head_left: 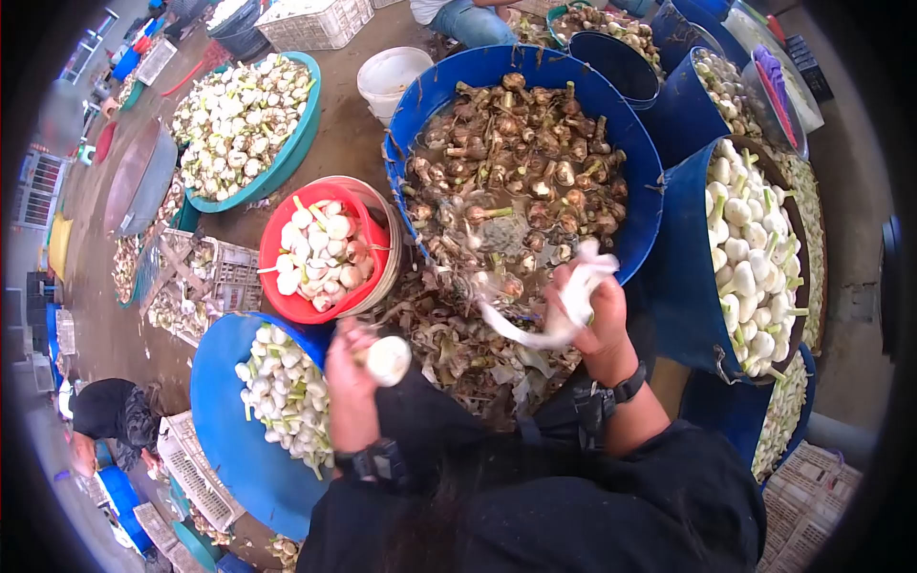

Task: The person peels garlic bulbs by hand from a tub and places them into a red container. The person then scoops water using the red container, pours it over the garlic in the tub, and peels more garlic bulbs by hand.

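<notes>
My left hand is closed around a pale, peeled garlic bulb, whose round cut face points up. In my right hand is a long white strip, trailing left in a loop. It is blurred, so whether it is garlic skin or cloth is unclear. Both hands are above a heap of brown peelings near my lap. Just beyond them stands a blue tub with muddy, unpeeled garlic bulbs in dark water. Left of it, a red basin of white bulbs rests on a bucket.
Tilted blue tubs with white garlic lie at left and right. A teal basin of garlic, a white bucket and a plastic crate stand beyond. Other people sit at the top and lower left.
</notes>
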### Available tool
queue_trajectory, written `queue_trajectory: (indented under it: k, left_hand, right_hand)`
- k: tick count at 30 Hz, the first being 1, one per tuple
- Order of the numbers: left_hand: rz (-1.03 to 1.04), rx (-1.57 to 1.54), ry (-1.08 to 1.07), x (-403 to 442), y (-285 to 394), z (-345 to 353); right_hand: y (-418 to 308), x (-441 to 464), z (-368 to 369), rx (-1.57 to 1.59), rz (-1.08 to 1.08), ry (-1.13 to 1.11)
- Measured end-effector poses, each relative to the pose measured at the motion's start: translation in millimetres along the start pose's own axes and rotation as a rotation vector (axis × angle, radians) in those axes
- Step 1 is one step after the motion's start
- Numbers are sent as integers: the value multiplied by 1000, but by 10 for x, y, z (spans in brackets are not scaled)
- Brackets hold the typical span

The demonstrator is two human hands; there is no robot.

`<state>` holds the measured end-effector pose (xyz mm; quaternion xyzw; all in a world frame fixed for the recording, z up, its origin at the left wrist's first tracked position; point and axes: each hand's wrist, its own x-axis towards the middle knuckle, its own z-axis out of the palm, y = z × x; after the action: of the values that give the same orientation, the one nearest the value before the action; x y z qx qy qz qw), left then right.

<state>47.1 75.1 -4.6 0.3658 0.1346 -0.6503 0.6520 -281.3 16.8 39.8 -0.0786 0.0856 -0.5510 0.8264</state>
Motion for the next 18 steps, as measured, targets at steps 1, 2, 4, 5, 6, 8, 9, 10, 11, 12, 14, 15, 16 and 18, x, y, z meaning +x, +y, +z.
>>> queue_trajectory:
  k: [1, 2, 4, 5, 6, 8, 9, 10, 11, 12, 14, 15, 16, 18]
  left_hand:
    - [74, 62, -76, -53, 290, -196]
    - [321, 346, 162, -281, 492, -39]
    - [711, 695, 396, -666, 797, 117]
    - [838, 935, 480, -820, 897, 205]
    - [834, 942, 479, -889, 963, 165]
    - [782, 1059, 400, -973, 1077, 103]
    - [680, 1110, 333, -951, 916, 218]
    - [580, 1155, 267, -912, 594, 411]
    - [345, 1219, 196, -861, 284, 672]
    - [117, 1170, -48, -676, 41, 578]
    - [-227, 1064, -335, -353, -488, 399]
    - [-262, 1113, -300, -245, -651, 435]
    - [-309, 1091, -213, -137, -730, 463]
    - [-232, 923, -65, 87, -802, 471]
  right_hand:
    - [-106, -19, -81, -469, 322, 103]
    - [-67, 58, -86, -1018, 422, -84]
    - [52, 205, -19, -2091, 466, -430]
    - [59, 368, -61, -2189, 395, -345]
    - [89, 633, -149, -2204, 373, -195]
    - [133, 1239, -582, -2301, 271, 12]
    - [205, 1519, -916, -2384, 186, 74]
    - [287, 1737, -1293, -2507, 162, 100]
    - [346, 1896, -1607, -2631, 133, 130]
    - [362, 1989, -1763, -2582, 490, 112]
    - [433, 1984, -2006, -2466, 591, 164]
    - [488, 2002, -2015, -2298, 670, 246]
    - [506, 2011, -2043, -2295, 683, 242]
    - [423, 1912, -1887, -2293, 718, 23]
